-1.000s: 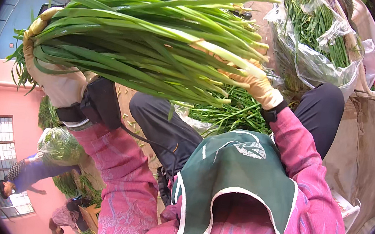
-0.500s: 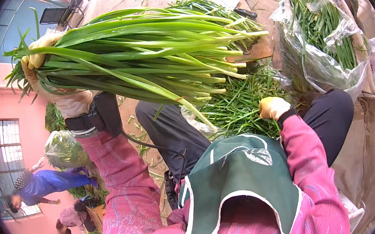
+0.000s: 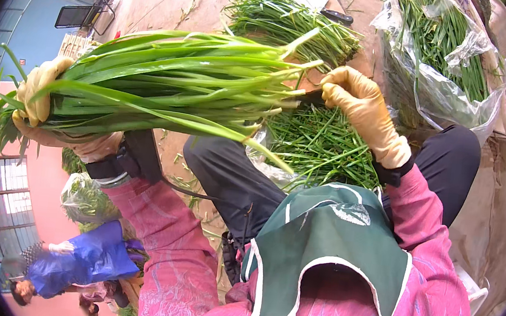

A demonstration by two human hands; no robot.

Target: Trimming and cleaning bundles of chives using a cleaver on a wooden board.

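Observation:
My left hand point(image 3: 40, 93), in a pale glove, is closed round the leafy end of a large bunch of garlic chives point(image 3: 174, 86). The bunch lies nearly level, with its pale stem ends toward the right. My right hand point(image 3: 356, 101), also gloved, is raised just beyond those stem ends, its fingers curled together. What they hold, if anything, cannot be made out; a dark patch shows beneath them. Below the right hand, a heap of loose green leaves and stems point(image 3: 323, 147) lies between my knees. Another pile of chives point(image 3: 293, 25) rests behind the held bunch.
A black-handled tool point(image 3: 336, 17) lies beside the far pile. Clear plastic bags of chives point(image 3: 443, 48) stand at the far right. On the left are a black folding chair point(image 3: 85, 14), a filled plastic bag point(image 3: 89, 198), and a person in blue point(image 3: 82, 260) with another person nearby.
My right hand has risen from the loose heap to the stem ends. My left hand and the bunch have shifted slightly left and down. The person in blue has changed posture.

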